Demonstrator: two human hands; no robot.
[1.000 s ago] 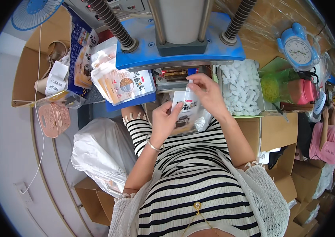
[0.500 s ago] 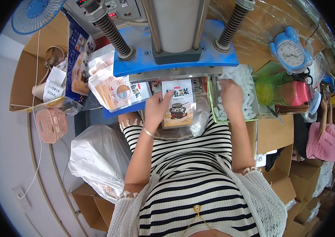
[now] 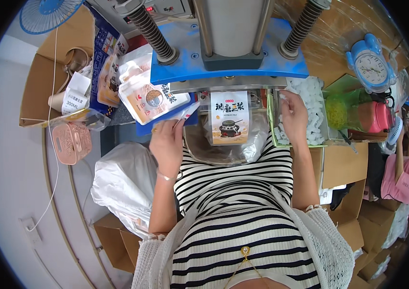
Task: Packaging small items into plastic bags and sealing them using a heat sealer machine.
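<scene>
My left hand [image 3: 167, 147] pinches the edge of a flat pouch [image 3: 187, 111] beside the pouch stack [image 3: 151, 98] on the blue surface. A printed soybean-drink pouch [image 3: 229, 125], white above and orange below, hangs under the front of the press's metal bar [image 3: 228, 85], in front of a clear plastic bag [image 3: 197, 151]. My right hand [image 3: 295, 115] is at the left side of a green-rimmed tray [image 3: 286, 145] of small white plastic pieces [image 3: 313, 108]. Its fingertips are closed near the press, seemingly on one small white piece.
The blue press plate [image 3: 233, 65] spans the top, between spring-wrapped posts [image 3: 158, 38]. A cardboard box [image 3: 45, 67] and a pink basket [image 3: 72, 143] stand left. To the right are a blue alarm clock [image 3: 370, 67], a pink-and-green item [image 3: 370, 115] and a person in pink [image 3: 403, 176].
My left hand has let go of the hanging pouch and moved left to a pouch by the stack. My right hand has come up out of the white pieces. The whole view has shifted slightly.
</scene>
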